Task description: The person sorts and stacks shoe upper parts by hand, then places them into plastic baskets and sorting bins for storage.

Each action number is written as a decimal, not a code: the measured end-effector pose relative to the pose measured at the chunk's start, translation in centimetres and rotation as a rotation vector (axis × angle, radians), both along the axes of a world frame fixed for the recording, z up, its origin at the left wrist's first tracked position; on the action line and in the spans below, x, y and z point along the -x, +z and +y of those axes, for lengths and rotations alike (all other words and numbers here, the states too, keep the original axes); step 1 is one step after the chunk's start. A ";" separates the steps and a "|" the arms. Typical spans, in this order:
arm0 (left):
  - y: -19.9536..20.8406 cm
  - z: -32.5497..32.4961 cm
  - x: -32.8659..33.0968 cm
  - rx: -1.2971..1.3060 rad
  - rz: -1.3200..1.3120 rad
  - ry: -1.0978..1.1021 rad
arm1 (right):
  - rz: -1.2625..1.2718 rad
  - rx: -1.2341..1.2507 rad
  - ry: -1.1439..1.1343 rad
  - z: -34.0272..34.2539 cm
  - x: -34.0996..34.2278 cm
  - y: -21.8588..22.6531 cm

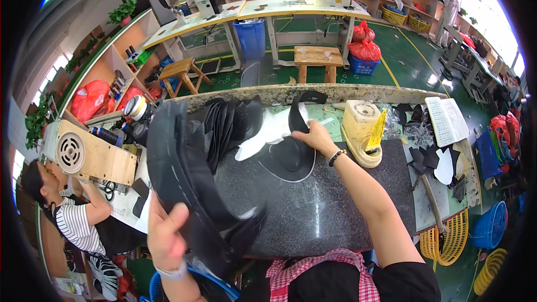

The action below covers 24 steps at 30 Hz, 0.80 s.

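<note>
My left hand [166, 235] is wrapped round the edge of a thick bundle of curved black pieces [187, 184], smeared by motion. Its thumb shows, while the other fingers are mostly behind the bundle. My right hand [316, 138] pinches the lower end of a curved black strip [297, 116] that stands up over a white sheet [271, 131]. Just below that hand, a rounded black piece with a pale edge [290, 161] lies on the dark speckled slab [319, 212]. A fanned stack of black pieces [221, 128] rests behind the bundle.
A cream plastic container [361, 123] with a yellow tag stands right of my right hand. Further right are an open notebook [447, 120], black scraps and a hammer-like tool [433, 204]. At left, a co-worker [84, 212] sits by a wooden-cased machine [95, 154]. A blue basket [215, 282] is below.
</note>
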<state>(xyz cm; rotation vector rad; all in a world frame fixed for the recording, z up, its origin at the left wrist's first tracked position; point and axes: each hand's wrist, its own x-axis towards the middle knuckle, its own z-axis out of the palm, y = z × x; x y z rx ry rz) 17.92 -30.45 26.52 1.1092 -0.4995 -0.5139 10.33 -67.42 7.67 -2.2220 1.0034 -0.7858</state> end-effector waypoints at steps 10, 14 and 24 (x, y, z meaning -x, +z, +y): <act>-17.0 -3.3 -12.2 -1.171 -0.905 0.409 | -0.319 -0.925 0.282 11.6 13.6 4.1; -12.2 -8.2 -1.2 -0.715 -1.325 0.171 | 0.188 0.066 0.024 12.8 22.2 1.7; -19.8 -16.8 7.3 -0.683 -1.604 -0.668 | 0.350 -0.405 -0.181 7.7 27.7 2.0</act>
